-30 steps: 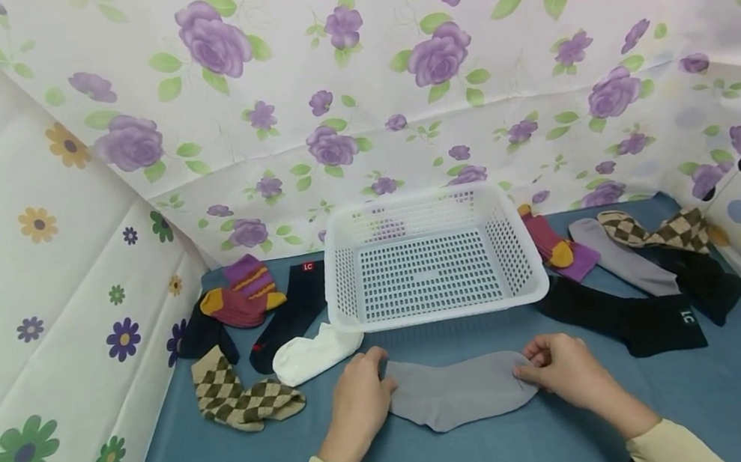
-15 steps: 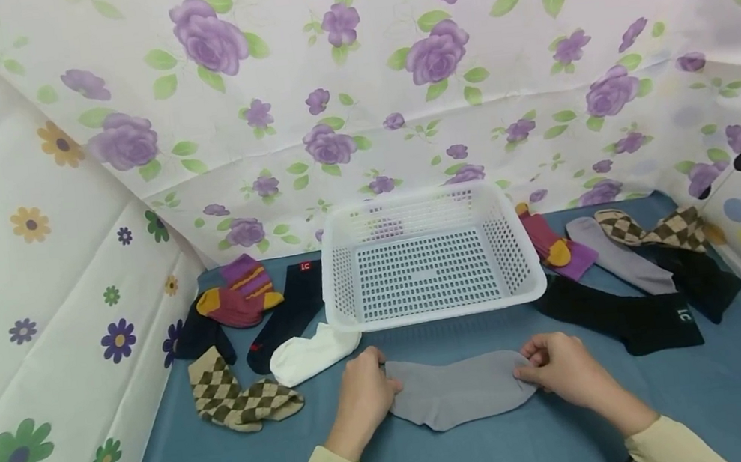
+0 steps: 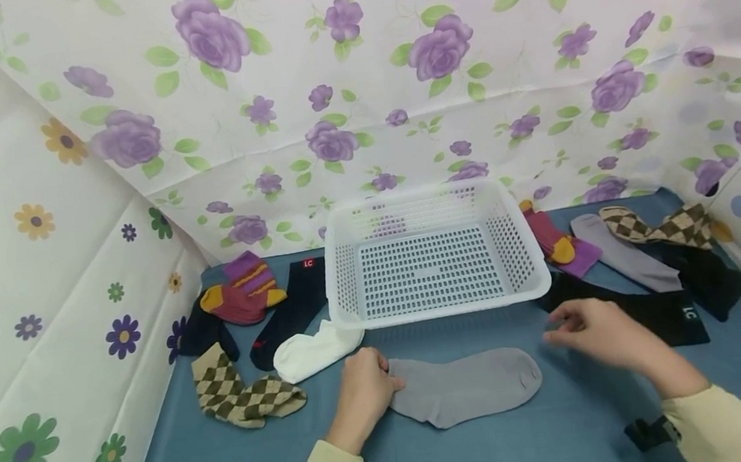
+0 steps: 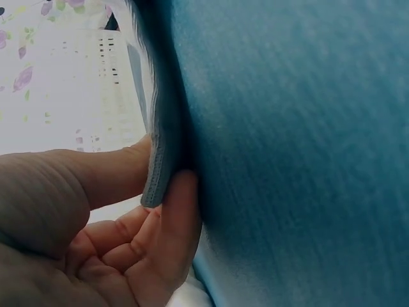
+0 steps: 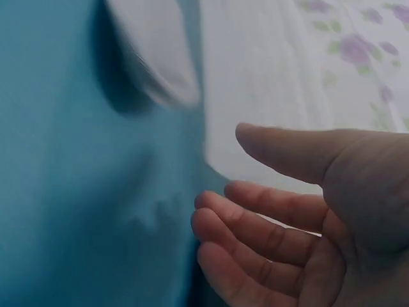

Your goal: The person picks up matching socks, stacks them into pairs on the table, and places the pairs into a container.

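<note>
The grey sock (image 3: 466, 386) lies flat on the blue cloth (image 3: 568, 436), and we pinch its cuff end between the thumb and curled fingers (image 4: 179, 211) of our left hand (image 3: 363, 397). The left wrist view shows the hem edge caught between thumb and forefinger, the other fingers folded into the palm below it. The sock stretches away from those fingertips toward our right hand (image 3: 598, 333), its rounded toe end near that hand but not touching it.

Our right hand hovers above the cloth with nothing in it. Its fingers (image 5: 255, 224) are loosely bent and spread apart, the thumb held clear above them. Just beyond these fingers lies a black sock (image 3: 657, 310) marked LC. Past that sit a second grey sock (image 3: 625, 262), a brown argyle sock (image 3: 662, 229) and a maroon and purple sock (image 3: 558, 245).

The white basket (image 3: 436, 307) stands just past the grey sock, between the two hands' reach, and holds nothing. A white sock (image 3: 312, 351) lies just beside our left fingertips. Further out from them sit another argyle sock (image 3: 239, 399), a navy sock (image 3: 297, 306) and a striped maroon sock (image 3: 244, 293).
</note>
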`<move>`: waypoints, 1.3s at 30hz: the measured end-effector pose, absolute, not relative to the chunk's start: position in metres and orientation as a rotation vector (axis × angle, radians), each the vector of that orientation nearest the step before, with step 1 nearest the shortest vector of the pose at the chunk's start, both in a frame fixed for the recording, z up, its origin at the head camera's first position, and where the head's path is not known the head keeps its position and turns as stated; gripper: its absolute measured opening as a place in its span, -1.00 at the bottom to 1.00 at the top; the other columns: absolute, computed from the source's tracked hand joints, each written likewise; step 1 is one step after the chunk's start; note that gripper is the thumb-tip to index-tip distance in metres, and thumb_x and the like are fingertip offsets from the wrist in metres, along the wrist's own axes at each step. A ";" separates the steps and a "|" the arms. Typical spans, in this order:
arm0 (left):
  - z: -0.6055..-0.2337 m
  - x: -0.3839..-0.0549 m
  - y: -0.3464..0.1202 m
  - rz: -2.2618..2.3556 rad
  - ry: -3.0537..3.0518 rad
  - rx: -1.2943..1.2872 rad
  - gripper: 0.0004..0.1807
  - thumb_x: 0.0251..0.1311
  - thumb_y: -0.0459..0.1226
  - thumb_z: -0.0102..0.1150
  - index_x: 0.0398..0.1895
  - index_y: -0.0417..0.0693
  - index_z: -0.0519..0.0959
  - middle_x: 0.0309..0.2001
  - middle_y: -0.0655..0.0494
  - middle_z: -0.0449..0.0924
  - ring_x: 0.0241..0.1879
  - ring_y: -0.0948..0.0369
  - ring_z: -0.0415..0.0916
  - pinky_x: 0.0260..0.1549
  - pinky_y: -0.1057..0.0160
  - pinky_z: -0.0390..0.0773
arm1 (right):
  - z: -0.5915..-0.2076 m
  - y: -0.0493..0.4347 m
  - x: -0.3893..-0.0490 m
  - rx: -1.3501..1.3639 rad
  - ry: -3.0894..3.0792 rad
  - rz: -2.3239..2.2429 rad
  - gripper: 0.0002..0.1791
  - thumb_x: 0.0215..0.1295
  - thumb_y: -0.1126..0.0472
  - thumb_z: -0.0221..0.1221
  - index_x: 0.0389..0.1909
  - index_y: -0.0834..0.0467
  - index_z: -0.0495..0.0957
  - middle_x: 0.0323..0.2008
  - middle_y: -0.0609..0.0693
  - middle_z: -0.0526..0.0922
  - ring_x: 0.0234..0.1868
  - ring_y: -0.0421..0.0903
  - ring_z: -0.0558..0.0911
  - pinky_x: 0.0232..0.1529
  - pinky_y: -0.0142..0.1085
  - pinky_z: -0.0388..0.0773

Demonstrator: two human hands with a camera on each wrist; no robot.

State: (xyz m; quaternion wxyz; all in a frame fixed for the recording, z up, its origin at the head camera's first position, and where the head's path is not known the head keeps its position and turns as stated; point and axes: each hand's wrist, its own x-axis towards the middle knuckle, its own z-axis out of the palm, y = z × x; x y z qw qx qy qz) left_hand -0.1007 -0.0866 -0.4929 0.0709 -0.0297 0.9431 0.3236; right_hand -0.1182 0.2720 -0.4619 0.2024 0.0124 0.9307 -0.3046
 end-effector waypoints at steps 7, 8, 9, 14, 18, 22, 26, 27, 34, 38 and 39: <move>-0.493 -0.099 -0.086 0.878 2.892 -0.080 -0.60 -0.25 -0.27 0.51 -0.76 0.01 0.35 -0.78 0.20 0.22 -0.76 0.24 0.20 -0.75 0.29 0.19 | -0.448 0.316 -0.145 0.070 2.885 -0.692 -0.17 0.11 -0.42 0.06 0.06 0.25 0.48 -0.09 0.26 0.61 -0.17 0.13 0.59 -0.23 0.04 0.54; -0.494 -0.099 -0.086 0.877 2.892 -0.083 -0.62 -0.24 -0.27 0.50 -0.74 0.01 0.38 -0.77 0.19 0.27 -0.75 0.24 0.24 -0.75 0.29 0.21 | -0.452 0.322 -0.149 0.092 2.901 -0.682 -0.18 0.13 -0.39 0.08 0.07 0.27 0.46 -0.04 0.31 0.57 -0.11 0.20 0.56 -0.19 0.11 0.51; -0.494 -0.098 -0.086 0.880 2.887 -0.087 -0.63 -0.23 -0.27 0.50 -0.73 0.00 0.39 -0.76 0.17 0.30 -0.74 0.23 0.26 -0.74 0.29 0.22 | -0.456 0.328 -0.153 0.122 2.910 -0.668 -0.19 0.14 -0.35 0.10 0.10 0.29 0.42 0.02 0.36 0.51 -0.04 0.28 0.51 -0.15 0.18 0.47; -0.497 -0.097 -0.087 0.914 2.846 -0.108 -0.67 -0.19 -0.27 0.48 -0.68 0.00 0.41 -0.70 0.14 0.38 -0.71 0.22 0.31 -0.72 0.27 0.26 | -0.475 0.355 -0.169 0.282 2.922 -0.596 -0.21 0.18 -0.14 0.20 0.22 0.35 0.27 0.16 0.49 0.29 0.11 0.46 0.30 -0.02 0.34 0.29; -0.497 -0.099 -0.088 0.932 2.831 -0.105 -0.68 -0.19 -0.27 0.48 -0.65 0.00 0.43 -0.68 0.14 0.40 -0.69 0.23 0.34 -0.71 0.28 0.28 | -0.482 0.370 -0.176 0.376 2.911 -0.532 -0.15 0.15 -0.11 0.22 0.27 0.38 0.20 0.17 0.54 0.21 0.11 0.50 0.23 0.01 0.38 0.20; -0.497 -0.101 -0.089 0.933 2.826 -0.107 -0.69 -0.20 -0.27 0.48 -0.64 0.00 0.44 -0.69 0.14 0.40 -0.69 0.22 0.34 -0.70 0.28 0.28 | -0.486 0.377 -0.181 0.411 2.920 -0.452 -0.14 0.11 -0.12 0.24 0.26 0.37 0.21 0.15 0.55 0.24 0.05 0.51 0.25 -0.02 0.39 0.19; -0.496 -0.101 -0.089 0.941 2.816 -0.109 -0.70 -0.21 -0.28 0.49 -0.64 -0.01 0.46 -0.68 0.14 0.41 -0.68 0.22 0.35 -0.69 0.27 0.29 | -0.490 0.383 -0.182 0.384 2.952 -0.390 -0.21 0.09 -0.07 0.25 0.21 0.37 0.26 0.09 0.52 0.34 -0.04 0.48 0.33 -0.12 0.34 0.16; -0.495 -0.101 -0.089 0.943 2.814 -0.109 -0.70 -0.21 -0.28 0.49 -0.64 -0.01 0.46 -0.68 0.14 0.41 -0.68 0.22 0.35 -0.69 0.27 0.29 | -0.491 0.385 -0.182 0.372 2.959 -0.377 -0.23 0.10 -0.05 0.24 0.19 0.37 0.28 0.07 0.52 0.37 -0.07 0.47 0.35 -0.14 0.32 0.15; -0.496 -0.102 -0.090 0.939 2.803 -0.115 -0.71 -0.21 -0.27 0.49 -0.63 -0.01 0.46 -0.66 0.14 0.41 -0.67 0.21 0.35 -0.69 0.27 0.29 | -0.498 0.390 -0.185 0.352 2.995 -0.312 -0.51 0.16 0.12 0.16 0.03 0.36 0.42 -0.06 0.49 0.49 -0.21 0.38 0.45 -0.14 0.32 0.09; -0.496 -0.103 -0.090 0.948 2.802 -0.110 -0.71 -0.21 -0.27 0.49 -0.63 -0.02 0.47 -0.66 0.14 0.41 -0.67 0.21 0.34 -0.69 0.27 0.29 | -0.495 0.393 -0.187 0.343 3.010 -0.297 -0.62 0.24 0.19 0.04 0.02 0.31 0.49 -0.05 0.48 0.51 -0.16 0.42 0.45 -0.11 0.37 0.09; -0.497 -0.103 -0.091 0.950 2.801 -0.109 -0.71 -0.21 -0.26 0.49 -0.63 -0.02 0.47 -0.66 0.14 0.41 -0.67 0.21 0.34 -0.69 0.27 0.29 | -0.494 0.394 -0.187 0.334 3.013 -0.296 -0.63 0.26 0.20 0.02 0.02 0.30 0.49 -0.05 0.48 0.51 -0.16 0.42 0.45 -0.13 0.38 0.11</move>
